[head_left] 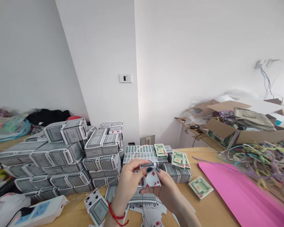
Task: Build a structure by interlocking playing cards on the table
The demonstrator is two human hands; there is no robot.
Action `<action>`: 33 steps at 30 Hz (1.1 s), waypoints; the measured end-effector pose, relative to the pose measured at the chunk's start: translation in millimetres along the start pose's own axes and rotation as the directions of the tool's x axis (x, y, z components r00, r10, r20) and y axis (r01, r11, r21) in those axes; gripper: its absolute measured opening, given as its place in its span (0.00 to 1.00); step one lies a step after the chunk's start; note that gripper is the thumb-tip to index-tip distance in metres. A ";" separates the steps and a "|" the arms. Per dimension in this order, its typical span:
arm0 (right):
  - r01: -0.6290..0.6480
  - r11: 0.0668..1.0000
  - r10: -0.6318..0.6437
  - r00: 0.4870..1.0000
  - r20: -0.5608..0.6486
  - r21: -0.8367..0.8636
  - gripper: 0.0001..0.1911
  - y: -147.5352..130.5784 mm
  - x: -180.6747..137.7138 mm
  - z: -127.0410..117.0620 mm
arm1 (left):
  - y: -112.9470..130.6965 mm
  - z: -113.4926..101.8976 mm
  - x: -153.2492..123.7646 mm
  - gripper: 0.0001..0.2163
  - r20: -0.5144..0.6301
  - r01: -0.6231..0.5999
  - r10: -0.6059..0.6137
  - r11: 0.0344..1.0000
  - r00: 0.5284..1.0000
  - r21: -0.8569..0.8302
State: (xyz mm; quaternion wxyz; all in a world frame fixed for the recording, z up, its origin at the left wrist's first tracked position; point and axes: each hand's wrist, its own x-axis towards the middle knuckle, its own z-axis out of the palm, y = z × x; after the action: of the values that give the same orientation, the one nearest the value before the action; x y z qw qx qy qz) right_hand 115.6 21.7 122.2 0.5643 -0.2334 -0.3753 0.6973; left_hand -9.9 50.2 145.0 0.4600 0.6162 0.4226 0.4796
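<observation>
A: What have we nearest?
B: Loose cards point(153, 216) scattered on the counter point(215, 211). Just above, a small deck point(151, 179), red diamonds showing.
A: Grip?
B: We note left grip point(129, 178) and right grip point(167, 183) both grasping the deck.
A: Beyond?
B: Green box point(201, 187) beside a pink sheet point(241, 192); card blocks point(73, 154) stacked left; farthest, a wall switch point(125, 78).
</observation>
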 end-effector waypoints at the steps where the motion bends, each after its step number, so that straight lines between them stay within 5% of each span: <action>1: 0.004 1.000 -0.004 1.000 -0.029 -0.011 0.19 2.3 0.8 -0.8 | 0.6 0.2 0.0 0.09 0.011 -0.020 0.020 1.000 1.000 0.002; 5: 0.041 0.998 -0.049 0.984 -0.170 -0.054 0.18 7.7 1.8 -6.1 | 2.3 0.6 -0.6 0.06 0.009 -0.168 0.167 0.982 0.986 0.085; 15: -0.062 0.988 0.083 0.985 -0.149 0.139 0.15 -1.9 6.0 -13.6 | 4.2 4.4 -3.4 0.03 -0.066 -0.246 0.267 0.941 0.961 0.234; 21: -0.004 0.996 0.022 0.980 -0.200 0.092 0.16 -3.5 8.8 -22.2 | 3.5 -4.3 -4.2 0.02 -0.160 -0.295 0.375 0.879 0.913 0.375; 25: 0.044 0.993 -0.062 0.984 -0.170 -0.106 0.14 -7.1 7.7 -24.5 | 7.5 -6.2 -7.5 0.03 0.006 -0.376 0.424 0.798 0.906 0.471; 33: 0.025 0.970 -0.081 0.971 -0.226 -0.240 0.14 -5.9 7.7 -30.2 | 12.1 9.8 -14.4 0.05 0.255 -0.320 0.226 0.843 0.940 0.432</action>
State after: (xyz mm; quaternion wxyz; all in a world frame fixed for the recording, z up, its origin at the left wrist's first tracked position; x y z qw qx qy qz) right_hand 139.9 37.5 109.2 0.5915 -0.3692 -0.3923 0.5999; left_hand -2.0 32.1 152.7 0.2638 0.8065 0.3859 0.3619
